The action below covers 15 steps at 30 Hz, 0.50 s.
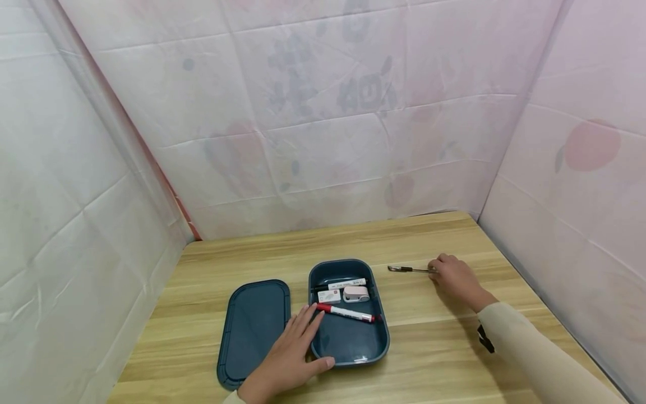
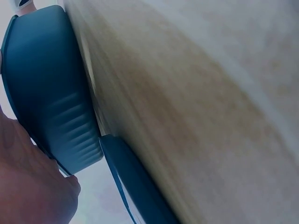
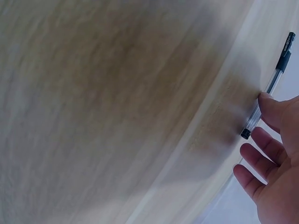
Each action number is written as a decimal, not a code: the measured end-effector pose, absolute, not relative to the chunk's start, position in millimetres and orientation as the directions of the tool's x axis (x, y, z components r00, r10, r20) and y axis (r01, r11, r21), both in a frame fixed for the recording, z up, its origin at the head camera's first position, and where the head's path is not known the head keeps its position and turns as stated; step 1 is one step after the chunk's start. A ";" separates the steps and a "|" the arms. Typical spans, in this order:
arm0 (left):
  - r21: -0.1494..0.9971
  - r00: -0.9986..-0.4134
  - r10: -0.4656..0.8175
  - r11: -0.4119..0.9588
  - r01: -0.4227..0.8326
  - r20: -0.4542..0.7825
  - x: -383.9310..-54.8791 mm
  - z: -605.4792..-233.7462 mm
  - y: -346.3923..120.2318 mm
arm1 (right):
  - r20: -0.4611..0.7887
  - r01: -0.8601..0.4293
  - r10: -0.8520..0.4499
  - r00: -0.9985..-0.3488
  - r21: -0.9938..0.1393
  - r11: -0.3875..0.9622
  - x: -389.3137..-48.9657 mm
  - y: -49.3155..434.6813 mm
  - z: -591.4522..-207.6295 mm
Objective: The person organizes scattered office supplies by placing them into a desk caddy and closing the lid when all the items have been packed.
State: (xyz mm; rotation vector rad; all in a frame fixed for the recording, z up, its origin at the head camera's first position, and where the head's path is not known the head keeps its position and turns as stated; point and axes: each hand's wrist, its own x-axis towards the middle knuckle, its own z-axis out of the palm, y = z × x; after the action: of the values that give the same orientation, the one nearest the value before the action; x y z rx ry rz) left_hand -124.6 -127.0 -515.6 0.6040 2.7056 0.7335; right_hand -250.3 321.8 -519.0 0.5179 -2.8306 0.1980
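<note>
My right hand [image 1: 458,283] pinches the end of a clear gel pen with a black cap [image 1: 401,269] between thumb and index finger, low over the table. In the right wrist view the other fingers [image 3: 257,161] are loosely bent beside the pen [image 3: 282,60]. My left hand [image 1: 289,354] rests on the near left rim of a dark blue box [image 1: 353,342], its fingers extended over the edge. Inside lie a red-capped marker [image 1: 353,313], a white marker [image 1: 348,284], a small white block [image 1: 329,296] and a pale pink stapler-like item [image 1: 356,293].
A dark blue lid [image 1: 257,320] lies flat left of the box, partly behind my left hand. Pale sheets [image 1: 328,123] hang around the back and sides of the wooden table [image 1: 424,348].
</note>
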 end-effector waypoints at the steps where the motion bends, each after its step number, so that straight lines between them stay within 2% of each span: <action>1: 0.530 -0.876 0.458 0.785 0.320 -0.151 -124.5 -515.4 -126.9 | 0.277 -0.368 -0.333 -0.901 -0.082 0.926 -250.5 322.4 -519.4; 15: 0.532 -0.880 0.449 0.789 0.308 -0.156 -124.5 -515.4 -126.7 | 0.249 -0.342 -0.305 -0.919 -0.124 0.931 -251.2 321.8 -522.1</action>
State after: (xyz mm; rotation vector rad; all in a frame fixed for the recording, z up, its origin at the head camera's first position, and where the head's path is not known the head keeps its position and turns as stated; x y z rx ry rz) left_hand -124.5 -126.7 -515.4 0.5847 2.7052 0.7357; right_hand -251.2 321.8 -522.1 0.4859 -2.8630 0.2431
